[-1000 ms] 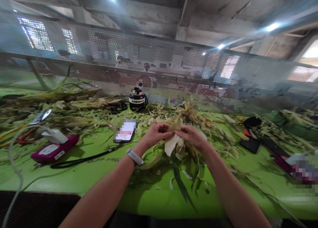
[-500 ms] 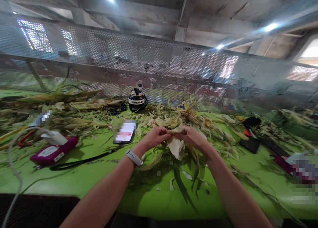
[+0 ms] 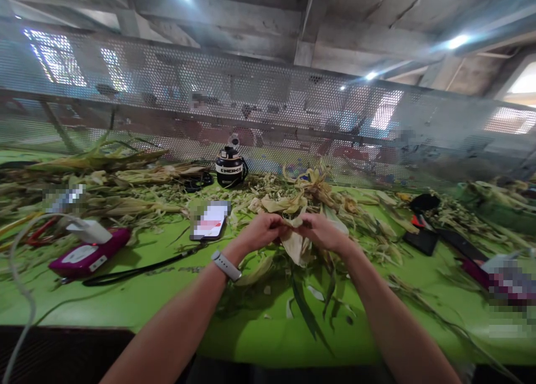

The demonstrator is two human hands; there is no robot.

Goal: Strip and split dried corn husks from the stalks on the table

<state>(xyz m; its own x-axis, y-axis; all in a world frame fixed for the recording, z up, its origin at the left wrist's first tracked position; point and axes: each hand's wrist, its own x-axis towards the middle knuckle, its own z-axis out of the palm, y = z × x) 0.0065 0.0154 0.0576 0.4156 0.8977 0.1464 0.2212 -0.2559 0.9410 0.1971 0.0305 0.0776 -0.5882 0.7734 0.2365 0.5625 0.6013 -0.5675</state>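
My left hand [image 3: 264, 229], with a pale watch band [image 3: 226, 265] on its wrist, pinches one edge of a pale corn husk [image 3: 295, 246]. The other edge is in the closed fingers of my right hand [image 3: 322, 231]. Between both hands the husk hangs down in a broad, pointed flap. Some fingertips are hidden behind it. Behind my hands lies a heap of dry husks [image 3: 316, 191]. Below them, a dark green leaf strip [image 3: 304, 303] and several small husk scraps rest on the green tabletop [image 3: 251, 339].
Left of my hands lies a lit phone [image 3: 211, 219] with a black strap. A purple power bank [image 3: 90, 255] with a white plug and cable is farther left. A black jar-shaped bottle [image 3: 229, 167] stands before the perforated metal screen [image 3: 259, 105]. More husks [image 3: 125, 177] cover the back left.
The husk's top edge has shifted and folded slightly between my fingers. Both hands stay nearly in place, still pinching it. The view has moved a little.
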